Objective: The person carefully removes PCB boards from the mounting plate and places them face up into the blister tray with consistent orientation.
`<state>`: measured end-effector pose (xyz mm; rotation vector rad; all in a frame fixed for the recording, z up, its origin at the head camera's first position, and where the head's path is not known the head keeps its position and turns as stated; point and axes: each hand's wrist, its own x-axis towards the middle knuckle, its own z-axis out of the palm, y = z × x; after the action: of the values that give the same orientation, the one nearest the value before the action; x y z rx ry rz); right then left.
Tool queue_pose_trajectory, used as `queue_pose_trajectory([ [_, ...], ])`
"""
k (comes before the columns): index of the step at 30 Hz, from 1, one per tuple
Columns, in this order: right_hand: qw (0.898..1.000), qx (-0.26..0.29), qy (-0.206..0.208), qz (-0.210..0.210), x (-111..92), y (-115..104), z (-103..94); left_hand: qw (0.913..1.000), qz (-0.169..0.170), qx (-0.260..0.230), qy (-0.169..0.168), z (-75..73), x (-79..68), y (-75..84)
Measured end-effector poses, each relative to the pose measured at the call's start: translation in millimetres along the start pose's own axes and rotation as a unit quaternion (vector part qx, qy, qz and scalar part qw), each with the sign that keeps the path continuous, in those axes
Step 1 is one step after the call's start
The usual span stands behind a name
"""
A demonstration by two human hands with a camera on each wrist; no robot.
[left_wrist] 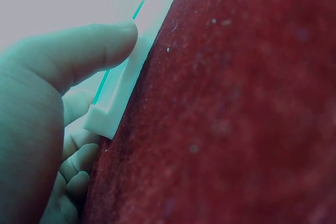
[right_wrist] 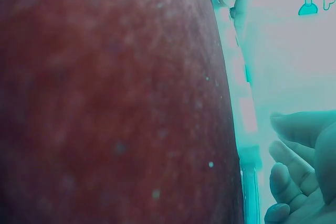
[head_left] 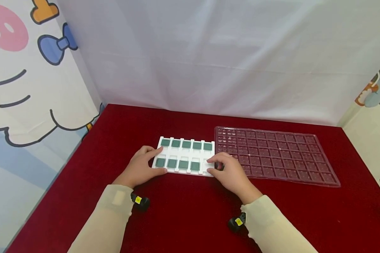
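Observation:
A white slotted tray (head_left: 187, 153) lies on the red cloth with two rows of slots. Dark green square pieces (head_left: 183, 164) sit in both rows; the near row's rightmost slot shows white. My left hand (head_left: 140, 167) holds the tray's left end, its thumb (left_wrist: 113, 45) lying over the near edge in the left wrist view. Over the right end is my right hand (head_left: 230, 172), thumb and index finger spread apart around the white slot. In the right wrist view, its fingers (right_wrist: 289, 182) are loosely bent, and nothing shows between thumb and fingers.
A clear plastic tray (head_left: 272, 154) with many small square compartments lies to the right, against or very near the white tray's right end. Red cloth (head_left: 190, 214) covers the table. A white curtain (head_left: 209, 63) hangs behind, and a cartoon-printed sheet (head_left: 35, 70) stands at the left.

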<state>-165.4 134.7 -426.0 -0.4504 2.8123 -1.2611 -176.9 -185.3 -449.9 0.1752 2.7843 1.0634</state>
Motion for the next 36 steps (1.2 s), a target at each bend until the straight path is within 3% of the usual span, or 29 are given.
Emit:
queue_pose_trajectory([
  [22,1.0,0.015,-0.007,0.004,6.7,-10.9,18.6,1.0,0.001,-0.001,-0.001,1.1,1.8,0.3],
  [36,1.0,0.013,-0.006,-0.022,14.0,-16.7,27.6,1.0,0.007,-0.001,0.003,-0.5,0.9,0.5],
])
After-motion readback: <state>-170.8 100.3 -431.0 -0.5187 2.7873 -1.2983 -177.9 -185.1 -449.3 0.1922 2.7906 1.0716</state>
